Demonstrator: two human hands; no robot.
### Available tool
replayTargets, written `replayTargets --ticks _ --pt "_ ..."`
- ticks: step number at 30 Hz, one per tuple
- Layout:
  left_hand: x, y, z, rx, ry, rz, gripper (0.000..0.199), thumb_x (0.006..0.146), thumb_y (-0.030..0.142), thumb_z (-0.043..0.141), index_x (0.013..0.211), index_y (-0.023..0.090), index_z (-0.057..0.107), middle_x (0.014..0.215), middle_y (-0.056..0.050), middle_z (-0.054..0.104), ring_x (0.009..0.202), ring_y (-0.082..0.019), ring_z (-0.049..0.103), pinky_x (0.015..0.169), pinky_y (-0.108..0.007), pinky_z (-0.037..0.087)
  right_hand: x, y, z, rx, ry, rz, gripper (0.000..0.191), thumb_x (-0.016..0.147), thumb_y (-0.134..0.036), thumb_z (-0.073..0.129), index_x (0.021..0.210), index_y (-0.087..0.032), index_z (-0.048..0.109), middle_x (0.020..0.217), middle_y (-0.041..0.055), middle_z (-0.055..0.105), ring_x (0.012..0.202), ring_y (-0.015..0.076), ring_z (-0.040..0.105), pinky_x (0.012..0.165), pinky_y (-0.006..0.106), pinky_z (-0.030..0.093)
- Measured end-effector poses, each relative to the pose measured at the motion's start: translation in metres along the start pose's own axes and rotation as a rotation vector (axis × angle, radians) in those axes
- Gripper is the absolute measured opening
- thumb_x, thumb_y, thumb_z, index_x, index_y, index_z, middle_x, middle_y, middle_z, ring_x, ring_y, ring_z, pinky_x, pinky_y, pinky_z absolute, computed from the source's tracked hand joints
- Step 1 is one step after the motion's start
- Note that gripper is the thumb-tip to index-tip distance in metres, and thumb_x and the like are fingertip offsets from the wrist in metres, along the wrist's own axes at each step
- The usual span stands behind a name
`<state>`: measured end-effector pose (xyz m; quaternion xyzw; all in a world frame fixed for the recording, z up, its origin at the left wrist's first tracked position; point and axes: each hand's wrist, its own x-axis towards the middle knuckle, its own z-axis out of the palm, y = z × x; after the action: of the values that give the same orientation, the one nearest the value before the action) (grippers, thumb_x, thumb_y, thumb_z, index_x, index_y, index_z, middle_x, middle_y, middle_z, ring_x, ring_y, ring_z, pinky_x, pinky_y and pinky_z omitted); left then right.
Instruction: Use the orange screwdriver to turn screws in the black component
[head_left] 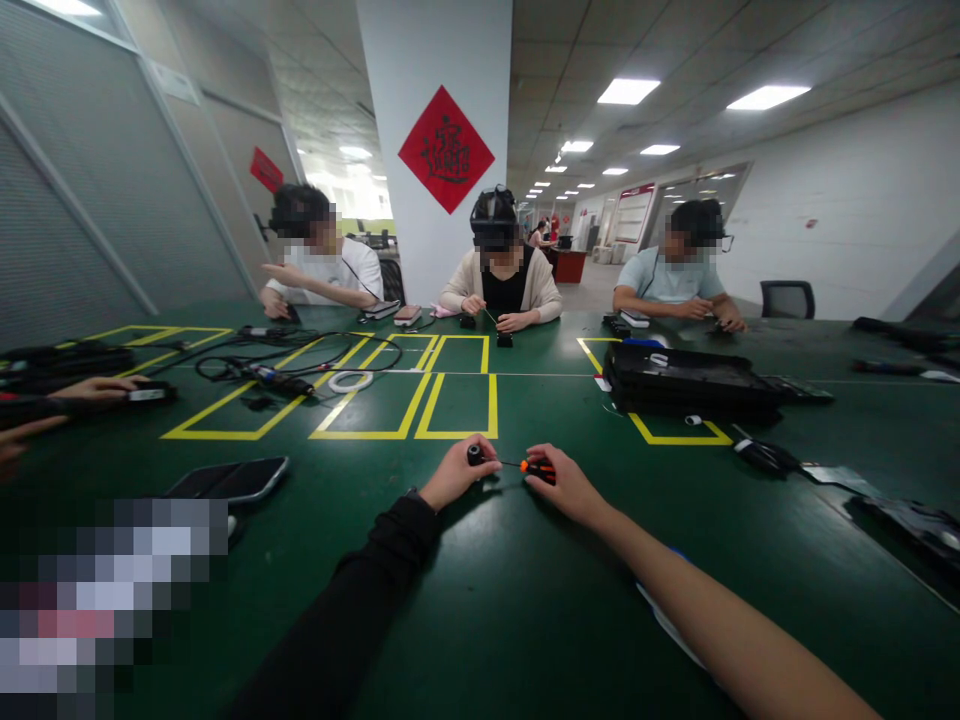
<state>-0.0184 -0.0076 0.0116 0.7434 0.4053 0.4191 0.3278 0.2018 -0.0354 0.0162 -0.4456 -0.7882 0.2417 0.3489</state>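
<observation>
My right hand [561,482] is closed around the black and orange handle of a screwdriver [538,469]. Its thin shaft points left toward my left hand [459,474]. Between the fingers of that hand sits a small black part with a round end [475,455]; its exact kind is not clear. The shaft's tip reaches the left fingertips, where it is hidden. Both hands rest low over the green table [480,600], in front of the yellow tape outlines.
A phone [229,481] lies to the left, near a co-worker's hand [97,388]. Cables [277,380] and a white ring [350,382] lie farther back. A black case [686,380] stands at right. Three people sit across the table.
</observation>
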Motion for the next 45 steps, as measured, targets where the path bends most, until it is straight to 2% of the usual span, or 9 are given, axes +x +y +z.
replayTargets --ticks 5,11,16,20,29,33,37,41,45 --pt "0.0000 0.0002 -0.0003 0.001 0.001 -0.001 0.023 0.067 0.034 0.065 0.077 0.015 0.056 0.076 -0.001 0.059 0.071 -0.014 0.054 0.069 -0.026 0.041 0.0018 -0.0002 -0.0004 -0.070 -0.032 -0.017 0.021 0.087 -0.024 0.041 0.092 -0.018 0.061 0.091 0.0058 0.060 0.089 0.0174 0.053 0.082 0.033 0.041" --pt "-0.0002 0.0002 0.0001 0.006 0.009 -0.011 0.023 0.068 0.034 0.064 0.077 0.015 0.056 0.075 -0.001 0.059 0.070 -0.013 0.054 0.068 -0.026 0.041 0.0001 0.0024 0.0028 -0.035 0.011 -0.017 0.019 0.082 -0.022 0.049 0.098 -0.020 0.059 0.094 0.0042 0.060 0.089 0.0167 0.054 0.082 0.032 0.041" --pt "-0.0005 0.0014 0.0003 0.004 0.009 -0.012 0.023 0.070 0.036 0.062 0.078 0.015 0.056 0.075 -0.001 0.059 0.070 -0.013 0.054 0.067 -0.025 0.041 -0.0004 0.0033 0.0032 -0.025 0.008 0.004 0.025 0.082 -0.024 0.050 0.106 -0.020 0.057 0.101 0.0057 0.059 0.094 0.0172 0.053 0.085 0.033 0.040" --pt "-0.0010 0.0032 -0.0004 0.000 0.006 -0.014 0.024 0.071 0.037 0.061 0.078 0.015 0.056 0.075 -0.001 0.059 0.070 -0.013 0.054 0.067 -0.025 0.041 0.0020 0.0036 0.0011 -0.073 0.003 -0.024 0.022 0.087 -0.021 0.040 0.092 -0.019 0.062 0.092 0.0055 0.060 0.091 0.0172 0.052 0.084 0.033 0.039" --pt "-0.0003 0.0004 0.0006 0.022 0.014 -0.017 0.025 0.067 0.037 0.064 0.077 0.016 0.056 0.077 -0.002 0.059 0.073 -0.015 0.054 0.070 -0.027 0.042 -0.0004 -0.0012 -0.0004 -0.036 0.024 -0.003 0.015 0.076 -0.019 0.055 0.092 -0.018 0.056 0.091 0.0036 0.057 0.085 0.0159 0.053 0.077 0.030 0.043" --pt "0.0000 0.0011 0.0006 0.018 0.004 -0.011 0.023 0.066 0.033 0.066 0.077 0.015 0.056 0.077 -0.001 0.060 0.072 -0.014 0.055 0.070 -0.028 0.043 0.0002 -0.0022 -0.0011 -0.042 0.000 -0.004 0.018 0.082 -0.022 0.050 0.099 -0.019 0.057 0.096 0.0053 0.057 0.090 0.0168 0.051 0.081 0.032 0.041" --pt "0.0003 0.0026 0.0005 0.017 0.000 -0.023 0.021 0.066 0.030 0.066 0.077 0.015 0.056 0.076 -0.001 0.060 0.072 -0.014 0.055 0.070 -0.027 0.043 0.0012 -0.0003 -0.0014 -0.074 -0.009 -0.033 0.020 0.087 -0.021 0.041 0.089 -0.018 0.061 0.090 0.0052 0.058 0.089 0.0174 0.051 0.083 0.034 0.040" --pt "0.0003 0.0024 0.0006 0.005 -0.004 -0.010 0.020 0.066 0.030 0.065 0.077 0.015 0.056 0.076 -0.001 0.060 0.071 -0.014 0.056 0.070 -0.027 0.042 0.0003 0.0018 -0.0004 -0.058 0.024 -0.043 0.013 0.081 -0.020 0.050 0.092 -0.018 0.058 0.092 0.0046 0.056 0.089 0.0170 0.051 0.080 0.032 0.041" --pt "0.0005 0.0003 0.0006 0.006 -0.011 -0.007 0.021 0.066 0.031 0.065 0.078 0.015 0.056 0.076 -0.001 0.060 0.071 -0.014 0.056 0.069 -0.027 0.042 -0.0004 0.0012 0.0005 -0.054 0.026 -0.035 0.018 0.078 -0.022 0.055 0.096 -0.018 0.055 0.095 0.0043 0.056 0.089 0.0165 0.051 0.078 0.030 0.042"
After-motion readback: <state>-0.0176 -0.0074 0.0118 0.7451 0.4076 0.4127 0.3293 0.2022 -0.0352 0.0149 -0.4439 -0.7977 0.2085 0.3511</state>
